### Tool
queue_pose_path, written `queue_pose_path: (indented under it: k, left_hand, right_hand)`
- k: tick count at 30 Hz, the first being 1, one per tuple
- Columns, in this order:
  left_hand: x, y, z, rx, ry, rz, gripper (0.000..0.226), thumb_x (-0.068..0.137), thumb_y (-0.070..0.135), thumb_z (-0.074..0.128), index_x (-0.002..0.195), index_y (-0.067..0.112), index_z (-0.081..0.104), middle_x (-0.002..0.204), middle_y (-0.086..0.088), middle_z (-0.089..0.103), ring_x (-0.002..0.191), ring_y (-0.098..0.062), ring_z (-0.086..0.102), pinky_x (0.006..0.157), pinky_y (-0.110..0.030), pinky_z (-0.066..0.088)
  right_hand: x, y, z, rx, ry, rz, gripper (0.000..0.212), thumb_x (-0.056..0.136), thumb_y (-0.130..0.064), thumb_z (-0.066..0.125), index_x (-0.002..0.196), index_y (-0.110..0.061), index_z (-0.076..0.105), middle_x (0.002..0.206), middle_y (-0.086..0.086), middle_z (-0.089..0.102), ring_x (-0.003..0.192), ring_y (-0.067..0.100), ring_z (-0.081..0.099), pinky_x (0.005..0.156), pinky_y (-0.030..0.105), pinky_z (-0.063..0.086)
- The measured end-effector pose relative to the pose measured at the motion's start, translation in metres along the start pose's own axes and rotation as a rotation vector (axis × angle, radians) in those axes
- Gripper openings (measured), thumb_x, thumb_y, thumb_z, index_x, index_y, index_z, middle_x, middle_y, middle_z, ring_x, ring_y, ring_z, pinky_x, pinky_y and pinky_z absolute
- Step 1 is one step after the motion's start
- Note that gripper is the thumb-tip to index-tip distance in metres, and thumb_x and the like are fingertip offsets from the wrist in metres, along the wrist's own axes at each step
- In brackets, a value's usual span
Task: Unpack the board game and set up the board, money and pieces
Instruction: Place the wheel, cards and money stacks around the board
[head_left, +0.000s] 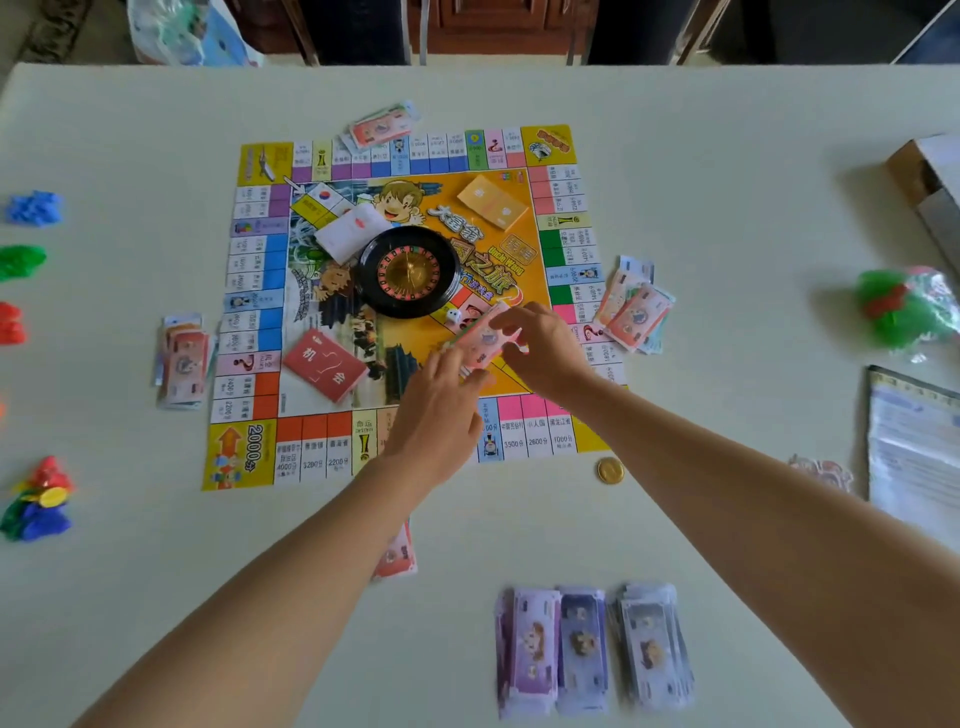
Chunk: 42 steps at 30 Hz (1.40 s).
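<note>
The colourful game board (260, 291) lies flat in the middle of the table, with a black roulette wheel (409, 271) at its centre and a white die (453, 315) beside the wheel. A red card deck (323, 364), an orange deck (492, 200) and a white deck (349, 231) rest on it. Over the board's lower right, my right hand (545, 348) and my left hand (447, 400) hold a pink stack of money (483, 340) between them. Money piles lie left (182, 361), right (631, 306) and above (382, 124) the board.
Three purple and grey money stacks (592, 649) sit at the near edge, and a reddish stack (397, 553) peeks from under my left arm. Blue (34, 208), green (21, 260) and red (10, 322) pieces line the left; a gold coin (610, 470), a bag of pieces (906, 306), a sheet (914, 452) and the box (924, 182) lie right.
</note>
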<state>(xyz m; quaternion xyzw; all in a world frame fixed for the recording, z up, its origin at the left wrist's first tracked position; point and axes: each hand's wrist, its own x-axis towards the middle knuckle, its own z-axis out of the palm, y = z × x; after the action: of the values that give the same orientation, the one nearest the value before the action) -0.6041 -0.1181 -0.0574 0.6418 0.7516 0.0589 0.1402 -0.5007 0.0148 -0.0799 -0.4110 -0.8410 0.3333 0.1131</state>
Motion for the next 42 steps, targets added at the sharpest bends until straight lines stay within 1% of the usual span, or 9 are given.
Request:
queue_pose_path:
  k: [3,7,10,14,17,21,27,36,42]
  left_hand:
    - [-0.040,0.011,0.012,-0.130,-0.126,0.105,0.026,0.093,0.021,0.049,0.118,0.021,0.055,0.120,0.000,0.052,0.115,-0.018,0.046,0.095,-0.031,0.041]
    - [-0.087,0.025,0.027,-0.176,-0.314,0.190,0.026,0.092,0.028,0.053,0.117,0.022,0.054,0.117,0.003,0.051,0.112,-0.015,0.048,0.091,-0.030,0.043]
    - [-0.109,0.034,0.035,-0.147,-0.307,0.203,0.029,0.091,0.024,0.054,0.119,0.022,0.054,0.115,0.001,0.051,0.110,-0.016,0.049,0.087,-0.027,0.042]
    - [-0.143,0.038,0.041,-0.196,-0.237,0.142,0.028,0.086,0.018,0.056,0.114,0.022,0.056,0.111,0.001,0.051,0.105,-0.019,0.053,0.079,-0.030,0.045]
    - [-0.174,0.046,0.046,-0.208,-0.197,0.097,0.028,0.082,0.028,0.064,0.108,0.021,0.054,0.108,0.001,0.052,0.099,-0.023,0.057,0.074,-0.033,0.047]
    - [-0.207,0.060,0.061,-0.158,-0.230,-0.021,0.061,0.072,0.054,0.072,0.114,0.019,0.045,0.116,-0.001,0.051,0.103,-0.024,0.058,0.076,-0.034,0.045]
    - [-0.225,0.074,0.075,-0.084,-0.142,-0.140,0.073,0.070,0.059,0.073,0.118,0.014,0.041,0.121,-0.004,0.049,0.110,-0.021,0.053,0.081,-0.032,0.045]
    - [-0.215,0.075,0.102,0.032,-0.095,-0.235,0.069,0.065,0.056,0.075,0.109,0.013,0.043,0.112,-0.005,0.052,0.102,-0.023,0.053,0.073,-0.032,0.046]
    - [-0.213,0.081,0.099,-0.007,-0.123,-0.315,0.077,0.065,0.051,0.079,0.117,0.009,0.041,0.117,-0.007,0.047,0.109,-0.025,0.052,0.076,-0.035,0.047]
  right_hand:
    - [-0.031,0.000,-0.001,0.043,0.047,0.041,0.024,0.085,-0.001,0.054,0.099,-0.012,0.070,0.097,0.008,0.062,0.076,0.023,0.058,0.069,0.037,0.049]
    - [-0.093,-0.002,0.000,0.067,-0.033,0.111,0.019,0.085,-0.003,0.054,0.091,-0.013,0.070,0.083,0.000,0.066,0.067,0.014,0.057,0.063,0.029,0.046]
    - [-0.143,-0.007,0.001,0.085,-0.134,0.169,0.015,0.084,-0.007,0.058,0.092,-0.015,0.068,0.074,-0.010,0.060,0.060,0.000,0.050,0.057,0.018,0.039]
    - [-0.206,-0.011,0.012,0.081,-0.195,0.197,0.020,0.080,-0.004,0.060,0.095,-0.015,0.066,0.076,-0.011,0.055,0.064,0.011,0.053,0.062,0.021,0.041]
    - [-0.242,-0.011,0.025,-0.014,-0.164,0.181,0.034,0.074,-0.005,0.067,0.107,-0.015,0.063,0.097,0.000,0.054,0.074,0.017,0.055,0.072,0.032,0.048]
    - [-0.269,-0.019,0.035,-0.282,-0.255,0.144,0.075,0.071,-0.032,0.078,0.136,-0.020,0.043,0.129,0.007,0.038,0.113,0.025,0.043,0.095,0.039,0.042]
    - [-0.270,-0.026,0.038,-0.549,-0.334,0.149,0.101,0.058,-0.058,0.081,0.139,-0.021,0.034,0.130,0.005,0.031,0.121,0.025,0.032,0.103,0.034,0.029]
    - [-0.257,-0.028,0.038,-0.597,-0.412,0.077,0.086,0.069,-0.057,0.074,0.135,-0.016,0.039,0.129,0.006,0.036,0.122,0.025,0.031,0.100,0.034,0.027]
    - [-0.256,-0.028,0.039,-0.567,-0.371,0.012,0.079,0.065,-0.057,0.077,0.124,-0.017,0.041,0.120,0.000,0.055,0.115,0.021,0.037,0.093,0.034,0.025]
